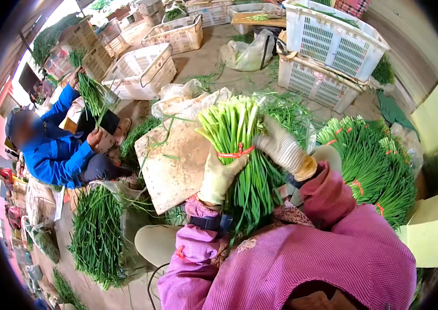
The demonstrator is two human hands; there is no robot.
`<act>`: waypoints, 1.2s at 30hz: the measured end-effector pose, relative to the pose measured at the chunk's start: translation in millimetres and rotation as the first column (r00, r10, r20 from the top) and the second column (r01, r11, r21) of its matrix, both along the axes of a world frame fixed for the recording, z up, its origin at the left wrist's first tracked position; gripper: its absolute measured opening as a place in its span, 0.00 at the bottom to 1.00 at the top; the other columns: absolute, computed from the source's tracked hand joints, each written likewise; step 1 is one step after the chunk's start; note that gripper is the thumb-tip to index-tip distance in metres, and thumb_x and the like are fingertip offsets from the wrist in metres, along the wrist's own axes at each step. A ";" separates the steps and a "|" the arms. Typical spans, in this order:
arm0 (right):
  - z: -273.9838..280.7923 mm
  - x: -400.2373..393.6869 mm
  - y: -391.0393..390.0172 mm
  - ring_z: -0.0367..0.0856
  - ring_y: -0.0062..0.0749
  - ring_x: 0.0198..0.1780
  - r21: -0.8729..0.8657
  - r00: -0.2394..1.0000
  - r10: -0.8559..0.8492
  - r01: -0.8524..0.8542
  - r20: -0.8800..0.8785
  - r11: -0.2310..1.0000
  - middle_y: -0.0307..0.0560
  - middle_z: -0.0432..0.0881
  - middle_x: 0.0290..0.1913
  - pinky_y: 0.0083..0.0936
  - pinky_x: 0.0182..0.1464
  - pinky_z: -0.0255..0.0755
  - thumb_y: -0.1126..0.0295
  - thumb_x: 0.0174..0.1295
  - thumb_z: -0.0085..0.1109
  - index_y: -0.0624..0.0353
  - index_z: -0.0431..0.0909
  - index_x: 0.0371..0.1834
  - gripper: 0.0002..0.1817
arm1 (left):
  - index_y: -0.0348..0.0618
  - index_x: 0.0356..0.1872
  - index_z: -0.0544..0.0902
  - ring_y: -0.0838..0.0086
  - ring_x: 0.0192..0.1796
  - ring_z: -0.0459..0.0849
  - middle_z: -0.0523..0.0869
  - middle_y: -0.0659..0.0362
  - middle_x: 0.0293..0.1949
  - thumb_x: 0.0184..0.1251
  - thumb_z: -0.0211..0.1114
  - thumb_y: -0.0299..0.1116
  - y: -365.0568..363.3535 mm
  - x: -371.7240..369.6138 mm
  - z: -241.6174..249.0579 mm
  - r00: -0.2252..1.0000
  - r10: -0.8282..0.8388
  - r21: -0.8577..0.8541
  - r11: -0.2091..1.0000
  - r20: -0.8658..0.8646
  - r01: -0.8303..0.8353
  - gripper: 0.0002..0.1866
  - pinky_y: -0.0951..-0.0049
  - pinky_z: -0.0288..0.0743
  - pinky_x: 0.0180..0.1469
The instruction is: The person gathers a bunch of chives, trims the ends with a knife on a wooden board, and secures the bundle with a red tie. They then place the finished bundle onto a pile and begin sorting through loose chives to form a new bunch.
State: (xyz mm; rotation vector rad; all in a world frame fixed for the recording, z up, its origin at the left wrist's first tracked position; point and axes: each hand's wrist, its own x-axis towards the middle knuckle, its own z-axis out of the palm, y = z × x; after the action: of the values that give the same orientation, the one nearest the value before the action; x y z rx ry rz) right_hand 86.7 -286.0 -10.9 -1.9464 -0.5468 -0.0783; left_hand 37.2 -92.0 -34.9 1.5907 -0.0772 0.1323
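Observation:
A thick bunch of garlic chives [252, 188] stands upright before me, pale stem ends up and green leaves hanging down. A red tie [237, 153] circles it below the stem ends. My left hand [218, 175], in a pale glove, is closed around the bunch's left side near the tie. Against the right side of the stems is my right hand [281, 147], in a striped-cuff glove. Its fingers look spread and somewhat blurred; whether they touch the stems is hard to tell. A dirt-marked board [170, 160] lies just left of the bunch.
Tied chive bunches [369, 165] are piled at my right. Loose chives [95, 237] lie at my left. Another person in a blue jacket [56, 155] sits at left, holding chives [91, 95]. White crates [327, 41] are stacked behind, with a white basket [141, 72] farther left.

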 end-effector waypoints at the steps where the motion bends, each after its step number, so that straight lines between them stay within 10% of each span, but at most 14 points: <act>1: 12.5 0.1 -1.1 0.67 0.49 0.71 0.057 0.969 -0.156 0.148 0.192 0.987 0.61 0.71 0.68 0.39 0.70 0.61 0.57 0.63 0.65 0.58 0.65 0.71 0.35 | 0.37 0.61 0.73 0.72 0.48 0.85 0.87 0.56 0.49 0.56 0.76 0.31 -1.5 -0.9 -2.3 1.000 0.001 -0.004 1.000 -0.001 -0.001 0.32 0.71 0.78 0.53; 7: 88.1 -9.9 17.4 0.59 0.56 0.75 -0.435 0.755 0.094 0.266 0.649 0.860 0.51 0.70 0.70 0.48 0.75 0.55 0.58 0.57 0.69 0.50 0.80 0.58 0.25 | 0.37 0.61 0.72 0.70 0.50 0.85 0.86 0.53 0.49 0.53 0.77 0.33 -11.5 -10.7 11.2 0.984 0.133 0.158 0.976 0.116 -0.150 0.34 0.69 0.78 0.54; 21: 89.2 5.0 28.3 0.73 0.46 0.62 -0.468 0.514 0.291 0.256 0.807 0.846 0.43 0.83 0.49 0.49 0.64 0.65 0.64 0.49 0.67 0.56 0.81 0.33 0.11 | 0.37 0.61 0.72 0.67 0.48 0.87 0.87 0.51 0.48 0.52 0.77 0.36 -4.7 -23.0 1.0 0.986 0.160 0.154 0.974 0.054 -0.167 0.36 0.68 0.79 0.53; 26: 137.3 61.6 -1.2 0.80 0.35 0.48 0.036 0.459 -0.198 0.337 0.866 0.941 0.44 0.82 0.44 0.35 0.49 0.77 0.64 0.63 0.63 0.57 0.81 0.39 0.09 | 0.37 0.60 0.74 0.63 0.48 0.88 0.87 0.50 0.47 0.53 0.77 0.36 -3.1 -22.5 1.9 0.978 0.162 0.143 0.973 0.129 -0.180 0.33 0.67 0.79 0.52; 29: 191.4 92.3 -22.6 0.83 0.43 0.40 0.387 0.039 -0.536 0.649 0.843 0.655 0.52 0.84 0.34 0.38 0.45 0.75 0.69 0.60 0.63 0.57 0.82 0.38 0.06 | 0.37 0.58 0.75 0.64 0.48 0.88 0.88 0.50 0.47 0.53 0.76 0.36 -1.6 -27.1 -2.8 0.975 0.183 0.191 0.960 0.128 -0.205 0.32 0.67 0.79 0.52; 31: 218.1 102.6 -43.2 0.84 0.41 0.45 0.358 0.396 -0.630 0.572 0.668 0.738 0.56 0.85 0.39 0.34 0.49 0.76 0.70 0.63 0.62 0.61 0.81 0.44 0.09 | 0.37 0.57 0.75 0.65 0.48 0.88 0.88 0.50 0.46 0.53 0.76 0.35 -2.1 -31.8 -7.0 0.965 0.225 0.314 0.914 0.133 -0.256 0.30 0.67 0.79 0.52; 34: 222.2 125.3 -35.2 0.84 0.40 0.50 0.229 0.476 -0.658 0.681 0.583 0.696 0.56 0.85 0.44 0.33 0.54 0.75 0.67 0.65 0.62 0.63 0.81 0.47 0.13 | 0.36 0.59 0.73 0.67 0.48 0.87 0.87 0.50 0.48 0.53 0.77 0.31 -1.7 -36.3 -17.8 0.980 0.164 0.140 0.974 0.110 -0.178 0.32 0.69 0.79 0.53; 36: 198.1 114.3 -23.9 0.84 0.42 0.49 0.198 0.653 -0.459 0.435 0.602 0.878 0.57 0.85 0.43 0.34 0.54 0.74 0.65 0.65 0.61 0.65 0.80 0.48 0.15 | 0.35 0.60 0.72 0.68 0.49 0.87 0.87 0.51 0.49 0.53 0.77 0.30 1.3 -37.9 -31.5 0.984 0.132 0.105 0.984 0.120 -0.145 0.33 0.69 0.79 0.54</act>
State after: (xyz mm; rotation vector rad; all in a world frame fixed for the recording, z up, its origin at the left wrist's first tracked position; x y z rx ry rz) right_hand 201.0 -309.9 187.2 -1.9555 -0.4666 -1.1034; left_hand -0.7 -90.6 -66.4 1.7014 -0.0624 0.3313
